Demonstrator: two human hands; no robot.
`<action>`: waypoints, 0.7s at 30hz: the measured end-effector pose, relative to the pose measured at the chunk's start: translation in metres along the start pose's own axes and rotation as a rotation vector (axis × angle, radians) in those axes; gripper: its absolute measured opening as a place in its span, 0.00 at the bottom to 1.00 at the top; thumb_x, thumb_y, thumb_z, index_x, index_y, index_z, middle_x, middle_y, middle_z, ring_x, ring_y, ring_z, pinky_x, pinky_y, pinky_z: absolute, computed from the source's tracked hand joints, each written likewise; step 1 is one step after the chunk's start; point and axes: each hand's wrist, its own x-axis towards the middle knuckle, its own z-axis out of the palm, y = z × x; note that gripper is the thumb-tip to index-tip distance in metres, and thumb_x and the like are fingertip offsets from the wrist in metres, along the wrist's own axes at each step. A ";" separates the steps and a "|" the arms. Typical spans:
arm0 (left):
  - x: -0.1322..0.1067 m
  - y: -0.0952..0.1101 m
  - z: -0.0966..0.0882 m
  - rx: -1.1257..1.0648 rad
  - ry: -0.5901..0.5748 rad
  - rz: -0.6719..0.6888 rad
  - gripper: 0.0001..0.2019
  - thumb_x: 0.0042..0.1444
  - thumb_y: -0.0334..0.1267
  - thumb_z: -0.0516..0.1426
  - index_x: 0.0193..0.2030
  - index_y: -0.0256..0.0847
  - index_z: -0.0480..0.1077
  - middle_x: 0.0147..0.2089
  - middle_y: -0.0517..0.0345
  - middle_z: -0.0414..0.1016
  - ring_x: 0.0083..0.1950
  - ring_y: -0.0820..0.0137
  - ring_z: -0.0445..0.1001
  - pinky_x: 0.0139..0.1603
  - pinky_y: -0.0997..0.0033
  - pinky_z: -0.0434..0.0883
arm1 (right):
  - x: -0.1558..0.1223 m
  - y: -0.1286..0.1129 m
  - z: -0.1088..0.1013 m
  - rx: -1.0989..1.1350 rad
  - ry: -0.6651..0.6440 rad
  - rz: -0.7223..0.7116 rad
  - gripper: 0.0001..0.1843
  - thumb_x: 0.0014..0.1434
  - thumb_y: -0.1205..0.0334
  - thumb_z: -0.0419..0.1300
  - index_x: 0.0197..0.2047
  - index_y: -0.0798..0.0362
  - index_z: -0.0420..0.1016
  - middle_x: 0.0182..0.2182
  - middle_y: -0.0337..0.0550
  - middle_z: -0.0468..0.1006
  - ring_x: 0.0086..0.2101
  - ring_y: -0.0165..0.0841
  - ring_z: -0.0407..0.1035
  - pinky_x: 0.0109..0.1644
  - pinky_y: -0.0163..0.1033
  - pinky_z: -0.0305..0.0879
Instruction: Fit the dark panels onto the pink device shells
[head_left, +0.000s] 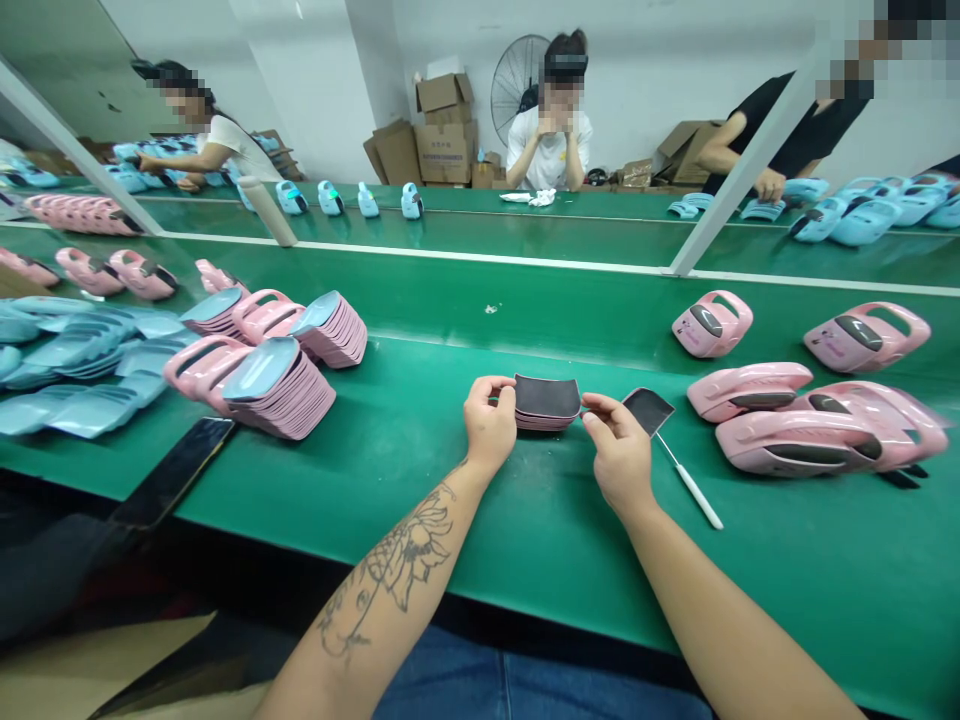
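A small stack of dark-topped pink pads [547,402] sits on the green table [480,520] in front of me. My left hand [489,420] grips the stack's left end, fingers curled round it. My right hand [616,445] pinches at the stack's right edge with thumb and fingers closed. Just right of that hand lies a single dark pad [649,408] and a thin white stick [691,485].
Pink housings [825,430] lie at the right, two more [712,324] behind them. Stacks of pink pieces with blue covers [277,385] and blue sheets [82,360] fill the left. A black phone [176,470] lies at the table's near edge. Three people work at the far benches.
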 end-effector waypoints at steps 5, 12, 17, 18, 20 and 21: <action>0.000 0.001 0.000 0.001 -0.001 0.003 0.06 0.58 0.32 0.58 0.36 0.40 0.78 0.40 0.52 0.80 0.42 0.65 0.77 0.44 0.67 0.73 | 0.000 -0.001 0.000 -0.002 -0.001 -0.003 0.16 0.57 0.54 0.65 0.47 0.51 0.80 0.45 0.49 0.85 0.47 0.46 0.79 0.56 0.56 0.74; 0.000 0.000 0.000 -0.002 0.006 0.000 0.06 0.58 0.31 0.58 0.36 0.40 0.78 0.39 0.53 0.80 0.41 0.66 0.77 0.44 0.67 0.73 | 0.000 -0.001 0.000 -0.014 0.001 -0.011 0.16 0.58 0.54 0.65 0.47 0.50 0.80 0.45 0.49 0.85 0.48 0.45 0.79 0.57 0.56 0.74; 0.000 0.000 0.000 0.001 0.005 0.001 0.07 0.58 0.31 0.57 0.36 0.40 0.78 0.40 0.52 0.80 0.41 0.66 0.77 0.44 0.67 0.73 | 0.000 -0.001 0.000 -0.013 0.003 -0.009 0.16 0.57 0.54 0.65 0.47 0.51 0.80 0.45 0.49 0.85 0.48 0.46 0.79 0.57 0.56 0.74; 0.000 0.000 0.000 0.002 0.005 0.000 0.07 0.58 0.31 0.57 0.36 0.40 0.78 0.40 0.52 0.79 0.41 0.66 0.77 0.44 0.67 0.73 | 0.000 -0.001 0.000 -0.013 0.003 -0.009 0.16 0.57 0.54 0.65 0.47 0.51 0.80 0.45 0.49 0.85 0.48 0.46 0.79 0.57 0.56 0.74; 0.000 0.000 0.000 0.001 0.005 -0.002 0.07 0.58 0.31 0.57 0.36 0.40 0.78 0.40 0.52 0.79 0.41 0.66 0.77 0.44 0.67 0.73 | 0.000 -0.001 0.000 -0.012 0.005 -0.011 0.16 0.57 0.54 0.65 0.47 0.51 0.80 0.45 0.49 0.85 0.48 0.46 0.79 0.57 0.57 0.73; 0.000 0.000 0.000 0.000 0.004 -0.004 0.07 0.57 0.30 0.57 0.36 0.40 0.78 0.40 0.52 0.79 0.41 0.66 0.77 0.44 0.67 0.73 | 0.000 -0.001 0.000 -0.013 0.006 -0.011 0.16 0.57 0.54 0.65 0.47 0.51 0.80 0.45 0.49 0.85 0.48 0.46 0.79 0.57 0.57 0.73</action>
